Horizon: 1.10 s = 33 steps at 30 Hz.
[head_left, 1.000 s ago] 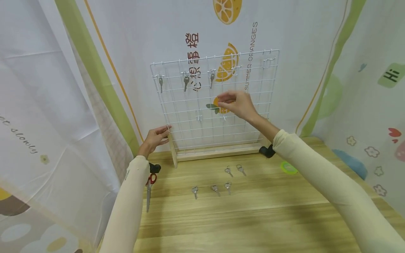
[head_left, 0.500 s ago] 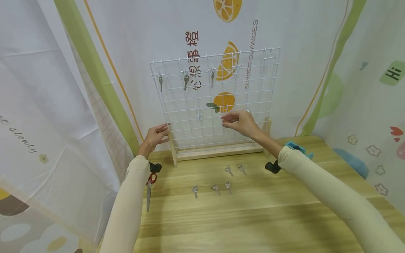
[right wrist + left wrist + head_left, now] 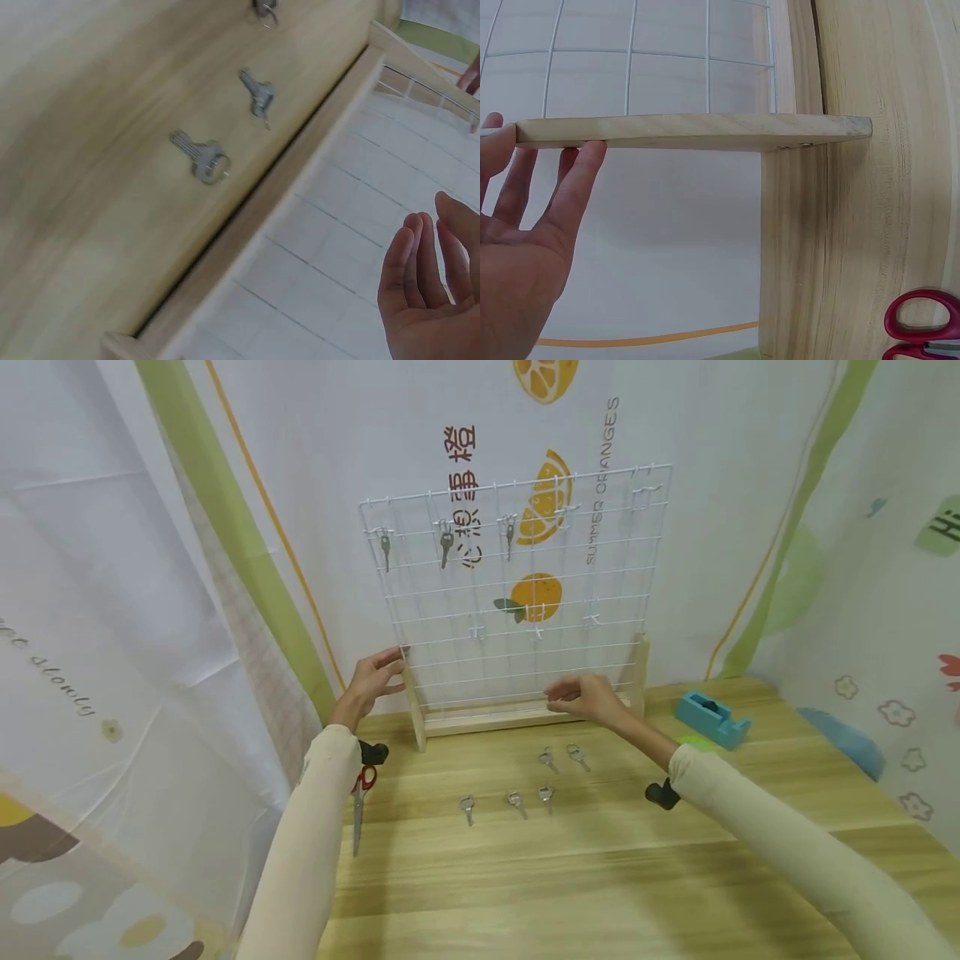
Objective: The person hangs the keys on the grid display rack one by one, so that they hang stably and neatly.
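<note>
Since the earlier frames, the right hand (image 3: 585,697) has dropped from the upper middle of the wire rack (image 3: 517,585) to just above the rack's wooden base (image 3: 517,720), and it holds nothing. Its fingers (image 3: 409,262) are loosely bent and close together, hanging in front of the lower wires without gripping them. The left hand (image 3: 372,681) has not moved: it rests against the left wooden post (image 3: 414,710) of the rack, with straight fingers (image 3: 574,187) laid along the wood, pressing rather than clasping.

The rack stands upright at the back of the desk (image 3: 600,877), against a printed cloth. 3 keys hang from hooks along its top row: 1 at the left (image 3: 386,548), 1 beside it (image 3: 446,547) and 1 further right (image 3: 510,537).

5 loose keys lie flat on the desk in front of the base. 2 lie nearer the rack (image 3: 547,759) (image 3: 577,755), just below the right hand, and 3 lie in a row nearer the person (image 3: 467,808) (image 3: 515,802) (image 3: 546,797). The right wrist view shows the 2 nearer ones (image 3: 201,157) (image 3: 257,91) close to the base.

Scissors with red handles (image 3: 360,802) lie by the left forearm. A blue tape dispenser (image 3: 711,717) sits at the right of the rack.
</note>
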Motion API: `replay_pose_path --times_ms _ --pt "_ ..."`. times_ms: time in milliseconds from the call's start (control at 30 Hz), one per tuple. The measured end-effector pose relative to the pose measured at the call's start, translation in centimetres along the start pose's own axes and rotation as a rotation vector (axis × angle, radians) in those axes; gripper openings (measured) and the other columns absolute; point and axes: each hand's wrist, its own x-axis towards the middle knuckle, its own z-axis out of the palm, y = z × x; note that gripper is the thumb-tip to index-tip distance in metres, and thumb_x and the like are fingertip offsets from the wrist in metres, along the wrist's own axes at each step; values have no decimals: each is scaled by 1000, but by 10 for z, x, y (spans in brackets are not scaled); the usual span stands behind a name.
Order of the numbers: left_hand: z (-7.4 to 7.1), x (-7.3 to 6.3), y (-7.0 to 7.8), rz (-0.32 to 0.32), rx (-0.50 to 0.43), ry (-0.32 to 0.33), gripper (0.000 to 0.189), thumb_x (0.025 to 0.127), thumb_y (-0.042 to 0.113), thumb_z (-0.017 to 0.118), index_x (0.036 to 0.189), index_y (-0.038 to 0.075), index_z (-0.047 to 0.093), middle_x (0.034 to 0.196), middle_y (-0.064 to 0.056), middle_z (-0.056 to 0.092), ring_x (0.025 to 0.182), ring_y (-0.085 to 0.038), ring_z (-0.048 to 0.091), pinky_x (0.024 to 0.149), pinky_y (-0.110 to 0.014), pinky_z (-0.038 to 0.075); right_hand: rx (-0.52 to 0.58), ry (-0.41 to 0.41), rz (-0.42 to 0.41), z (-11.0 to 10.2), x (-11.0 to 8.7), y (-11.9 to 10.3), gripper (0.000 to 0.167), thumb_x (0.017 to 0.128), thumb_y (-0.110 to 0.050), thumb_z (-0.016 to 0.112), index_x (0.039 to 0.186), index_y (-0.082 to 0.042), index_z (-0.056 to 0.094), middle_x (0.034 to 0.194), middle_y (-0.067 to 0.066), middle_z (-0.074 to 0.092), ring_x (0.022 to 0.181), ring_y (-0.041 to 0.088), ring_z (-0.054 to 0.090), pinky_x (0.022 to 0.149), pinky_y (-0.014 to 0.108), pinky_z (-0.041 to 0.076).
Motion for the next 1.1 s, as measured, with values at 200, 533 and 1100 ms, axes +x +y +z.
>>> replay_pose_path --times_ms 200,533,1100 --pt "2 2 0 28 -7 8 46 110 6 51 155 5 48 161 -13 45 146 -31 44 108 -47 54 16 -49 11 20 -14 27 22 91 -4 80 110 6 76 100 17 78 90 31 76 77 35 66" --pt "0 6 4 54 28 11 42 108 3 54 150 3 55 158 -19 44 144 -35 45 103 -47 57 5 -81 115 40 -28 48 27 92 -4 79 113 11 73 101 20 77 91 34 75 79 39 66" --pt "-5 5 -1 32 -3 3 41 108 6 55 150 4 56 159 -17 45 145 -33 44 105 -49 55 -2 -62 139 78 -35 53 22 89 -1 81 104 13 74 94 22 77 85 33 75 73 35 66"
